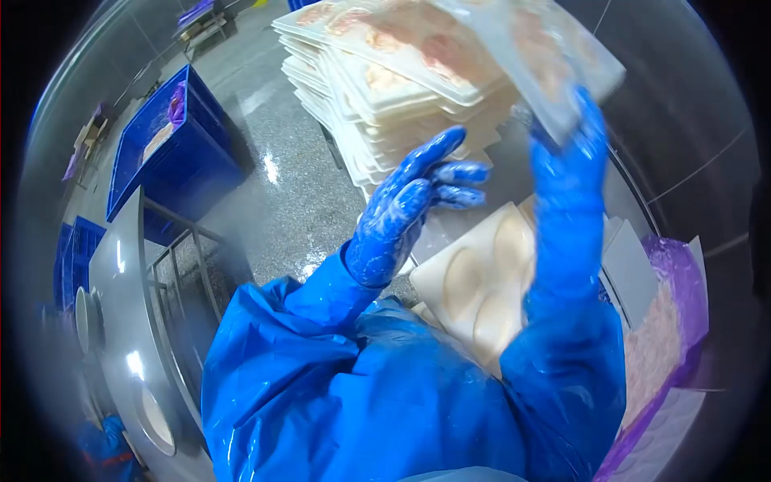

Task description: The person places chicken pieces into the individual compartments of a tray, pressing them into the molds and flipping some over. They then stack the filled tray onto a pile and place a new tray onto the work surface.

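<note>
Blue gloves cover both hands. My left hand (409,201) is in mid-view, fingers apart and pointing right, with whitish residue on the glove and nothing in it. At the upper right, my right hand (574,140) grips the lower end of a tilted white tray (514,44), blurred by motion. That tray is beside a tall stack of white trays (353,112); pinkish, pale pieces (446,56) lie on the top one. Below my hands sits a white moulded tray (438,277) with rounded hollows, partly covered by my right sleeve.
Pale pink material (650,345) fills a purple-lined container (691,297) at the right. A large blue bin (193,169) stands on the wet floor at the left, near a metal table (120,297) with a rail. Part of another person (108,446) shows at the lower left.
</note>
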Available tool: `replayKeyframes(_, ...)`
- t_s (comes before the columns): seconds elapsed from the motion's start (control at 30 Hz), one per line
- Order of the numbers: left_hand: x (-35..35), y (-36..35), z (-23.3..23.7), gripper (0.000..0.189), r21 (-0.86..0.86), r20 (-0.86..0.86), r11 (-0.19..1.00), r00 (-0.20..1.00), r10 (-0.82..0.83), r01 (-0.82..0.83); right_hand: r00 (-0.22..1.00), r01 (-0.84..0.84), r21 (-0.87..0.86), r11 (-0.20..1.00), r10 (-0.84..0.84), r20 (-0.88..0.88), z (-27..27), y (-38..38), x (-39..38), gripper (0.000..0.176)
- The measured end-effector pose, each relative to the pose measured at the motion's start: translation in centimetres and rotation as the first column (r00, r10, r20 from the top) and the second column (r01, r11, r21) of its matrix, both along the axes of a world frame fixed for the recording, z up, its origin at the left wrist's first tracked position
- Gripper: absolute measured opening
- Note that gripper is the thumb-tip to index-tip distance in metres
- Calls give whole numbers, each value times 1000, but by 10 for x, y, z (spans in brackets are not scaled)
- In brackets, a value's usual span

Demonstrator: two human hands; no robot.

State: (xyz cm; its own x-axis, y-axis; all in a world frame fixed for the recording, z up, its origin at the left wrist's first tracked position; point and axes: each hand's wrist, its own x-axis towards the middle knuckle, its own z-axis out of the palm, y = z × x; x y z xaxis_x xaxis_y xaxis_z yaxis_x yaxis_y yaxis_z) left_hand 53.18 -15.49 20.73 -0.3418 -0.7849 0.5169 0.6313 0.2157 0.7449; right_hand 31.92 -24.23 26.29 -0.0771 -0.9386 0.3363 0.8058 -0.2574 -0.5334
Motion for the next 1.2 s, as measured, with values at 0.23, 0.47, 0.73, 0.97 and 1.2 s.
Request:
replayKeyframes(0.23,34,13,-37,70,151,119,972,979,165,-182,959,-263,164,951,277,-69,6,-13,63,44)
replayKeyframes(0.47,-33,6,-59,71,178,369,981,930,12,-83,808,-210,274,938,324,-492,-63,110,-90,50)
replayKeyframes(0.73,-289,114,-83,38,368,484,624,431,-762,690,109,968,-12,252,-462,-880,-265,403,-299,47)
replayKeyframes(0.97,-586,174,-220,96,-505,857,183,465,220,844,-386,918,-355,177,195,-902,-331,482,-405,100)
replayKeyframes(1.2,-673,167,-231,99,-311,819,16,259,512,950,-343,933,-321,163,133,-930,-361,452,-477,102)
